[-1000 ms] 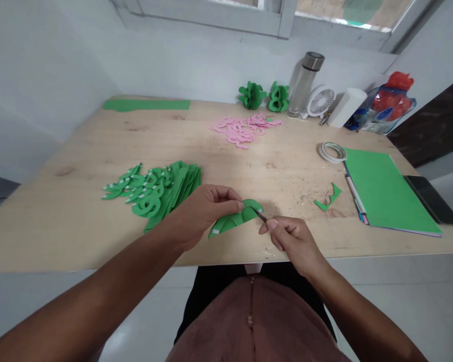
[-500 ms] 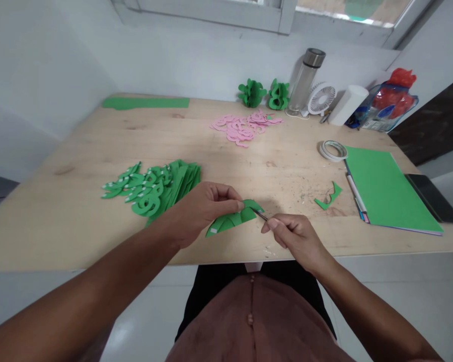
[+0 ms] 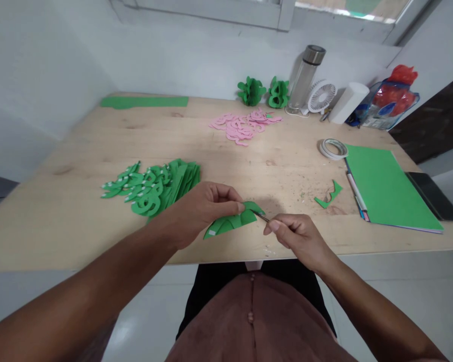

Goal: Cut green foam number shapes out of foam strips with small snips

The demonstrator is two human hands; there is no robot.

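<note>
Near the front edge of the table, my left hand (image 3: 215,206) pinches a folded green paper piece (image 3: 232,221) between thumb and fingers. A small white patch sits at the paper's lower left corner. My right hand (image 3: 296,234) is closed around a thin, dark, pointed metal tool (image 3: 261,216), its tip touching the right end of the green paper. Fingers hide the rest of the tool, so its exact kind does not show. Left of my left hand lies a pile of green paper cutouts (image 3: 151,188), several with white patches.
Pink paper cutouts (image 3: 239,125) lie mid-table. Tape rolls (image 3: 332,150), a green paper scrap (image 3: 329,194) and a green sheet stack (image 3: 390,188) with pens are on the right. Along the wall stand green paper figures (image 3: 251,91), a glass bottle (image 3: 302,83) and a small fan (image 3: 322,96).
My right hand and the tool have shifted very slightly to the right. The green paper has tilted a little in my left hand; its lower left corner sits slightly lower.
</note>
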